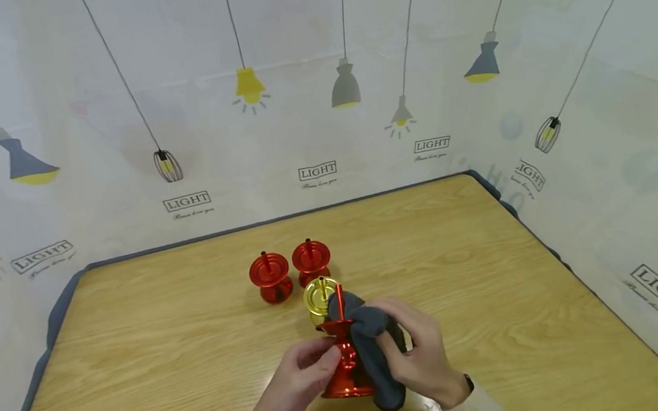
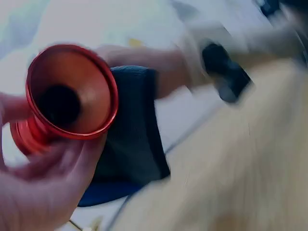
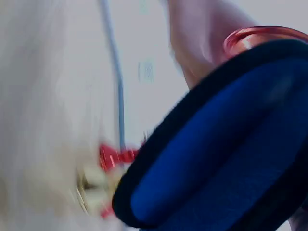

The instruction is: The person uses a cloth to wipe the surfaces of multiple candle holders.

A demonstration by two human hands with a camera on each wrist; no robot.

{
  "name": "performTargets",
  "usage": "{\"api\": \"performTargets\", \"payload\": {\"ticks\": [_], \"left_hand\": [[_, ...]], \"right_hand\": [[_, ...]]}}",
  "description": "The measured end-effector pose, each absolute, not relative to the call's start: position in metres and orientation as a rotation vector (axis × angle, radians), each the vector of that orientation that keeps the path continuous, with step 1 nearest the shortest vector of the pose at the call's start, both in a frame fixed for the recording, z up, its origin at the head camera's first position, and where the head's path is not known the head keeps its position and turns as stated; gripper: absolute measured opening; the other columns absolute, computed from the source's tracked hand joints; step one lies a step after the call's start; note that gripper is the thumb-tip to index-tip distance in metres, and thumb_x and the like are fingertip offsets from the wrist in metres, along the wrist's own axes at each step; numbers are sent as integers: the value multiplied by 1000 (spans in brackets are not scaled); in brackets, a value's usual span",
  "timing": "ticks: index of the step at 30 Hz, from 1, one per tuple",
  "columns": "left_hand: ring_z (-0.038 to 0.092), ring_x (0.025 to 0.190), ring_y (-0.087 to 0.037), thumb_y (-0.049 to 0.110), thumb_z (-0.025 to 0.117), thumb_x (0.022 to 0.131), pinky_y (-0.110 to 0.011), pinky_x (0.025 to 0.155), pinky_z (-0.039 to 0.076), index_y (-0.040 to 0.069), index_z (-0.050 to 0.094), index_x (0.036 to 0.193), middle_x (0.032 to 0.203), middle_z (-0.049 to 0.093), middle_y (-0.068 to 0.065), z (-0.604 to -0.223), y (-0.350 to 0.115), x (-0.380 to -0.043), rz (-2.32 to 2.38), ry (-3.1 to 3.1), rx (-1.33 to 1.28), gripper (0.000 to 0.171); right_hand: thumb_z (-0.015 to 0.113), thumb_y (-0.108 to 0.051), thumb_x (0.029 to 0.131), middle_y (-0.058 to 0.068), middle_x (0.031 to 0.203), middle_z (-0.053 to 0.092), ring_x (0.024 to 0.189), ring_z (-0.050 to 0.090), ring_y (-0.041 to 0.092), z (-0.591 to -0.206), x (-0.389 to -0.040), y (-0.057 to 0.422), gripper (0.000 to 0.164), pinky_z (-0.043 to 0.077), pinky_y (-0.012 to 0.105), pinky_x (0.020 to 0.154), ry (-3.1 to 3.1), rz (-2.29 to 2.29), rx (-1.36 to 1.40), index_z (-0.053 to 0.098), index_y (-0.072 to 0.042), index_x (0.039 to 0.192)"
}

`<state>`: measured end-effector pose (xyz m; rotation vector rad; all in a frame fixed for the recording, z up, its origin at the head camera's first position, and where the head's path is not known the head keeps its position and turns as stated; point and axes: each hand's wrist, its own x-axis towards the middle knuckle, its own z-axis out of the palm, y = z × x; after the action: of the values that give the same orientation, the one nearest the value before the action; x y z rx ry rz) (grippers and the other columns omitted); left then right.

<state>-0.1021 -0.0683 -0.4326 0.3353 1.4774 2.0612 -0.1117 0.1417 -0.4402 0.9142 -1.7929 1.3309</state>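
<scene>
My left hand [image 1: 294, 385] grips a shiny red candle holder [image 1: 344, 383] round its narrow stem, with the spike pointing up. In the left wrist view the hollow underside of the candle holder [image 2: 89, 108] faces the camera. My right hand [image 1: 423, 347] holds a folded dark grey-blue cloth [image 1: 381, 364] against the right side of the candle holder, up near its dish. The bright blue inner face of the cloth [image 3: 226, 154] fills much of the right wrist view and hides most of the right fingers.
Just beyond the hands stands a gold candle holder [image 1: 315, 298], partly covered by the cloth. Two more red candle holders, one on the left [image 1: 269, 274] and one on the right [image 1: 311, 258], stand behind it on the wooden table [image 1: 158, 338]. Lamp-printed sheeting [image 1: 275, 132] surrounds the table.
</scene>
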Motion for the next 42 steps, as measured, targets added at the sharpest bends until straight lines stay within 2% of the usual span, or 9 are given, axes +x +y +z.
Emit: {"api": "performTargets", "payload": {"ticks": [6,10,16,20,25,30,34,38,42], "left_hand": [[71,91,-17,29,75,93,-24,82,58,-3,69,114,99,73,-8,-425,-56,-97,1999,1968,175,40],[69,90,-8,23,64,98,-23,83,55,7,71,108,96,73,4,-433,-59,-98,2154,1581,300,20],[67,99,-5,22,48,105,-24,89,52,21,71,108,106,74,7,-442,-64,-100,2160,947,397,24],[64,96,-6,19,56,103,-23,87,52,8,67,114,101,70,6,-433,-63,-99,2173,1363,239,19],[69,96,-13,26,74,93,-26,85,57,-5,64,123,104,73,-2,-426,-58,-98,2107,1777,106,44],[70,95,-7,23,56,103,-25,88,55,10,71,114,102,75,4,-433,-63,-98,2212,1301,259,22],[66,95,-4,21,45,106,-23,90,51,19,72,106,101,72,9,-434,-68,-99,2163,1170,353,26],[65,92,-7,23,60,102,-21,85,53,7,71,109,100,69,2,-426,-66,-97,2043,1737,336,21],[70,86,-15,29,74,93,-22,78,57,0,72,110,97,73,-9,-421,-58,-96,1917,2121,232,34]], "right_hand": [[62,-12,100,18,102,71,93,70,26,-434,-116,144,23,54,25,94,-1768,1143,966,68,6,113],[64,-2,97,18,103,71,94,70,20,-438,-112,143,20,55,23,90,-1759,1326,938,67,6,115],[62,20,88,16,108,71,100,70,14,-441,-109,144,33,56,24,89,-1773,1623,879,65,6,118],[64,0,97,16,103,72,95,70,19,-436,-116,146,20,55,23,90,-1831,1340,899,67,4,116],[61,-12,101,16,102,71,93,71,24,-434,-121,141,23,55,24,92,-1813,1146,967,68,3,116],[64,4,96,19,104,71,96,70,17,-436,-114,137,22,56,24,89,-1809,1438,902,66,5,118],[62,18,89,19,105,71,98,70,14,-438,-109,137,33,57,24,87,-1813,1608,847,65,5,118],[63,3,95,17,104,71,97,70,18,-438,-112,141,22,55,22,91,-1844,1364,866,67,4,117],[61,-13,101,17,101,71,92,70,24,-437,-118,142,24,54,23,92,-1804,1157,918,67,6,114]]}}
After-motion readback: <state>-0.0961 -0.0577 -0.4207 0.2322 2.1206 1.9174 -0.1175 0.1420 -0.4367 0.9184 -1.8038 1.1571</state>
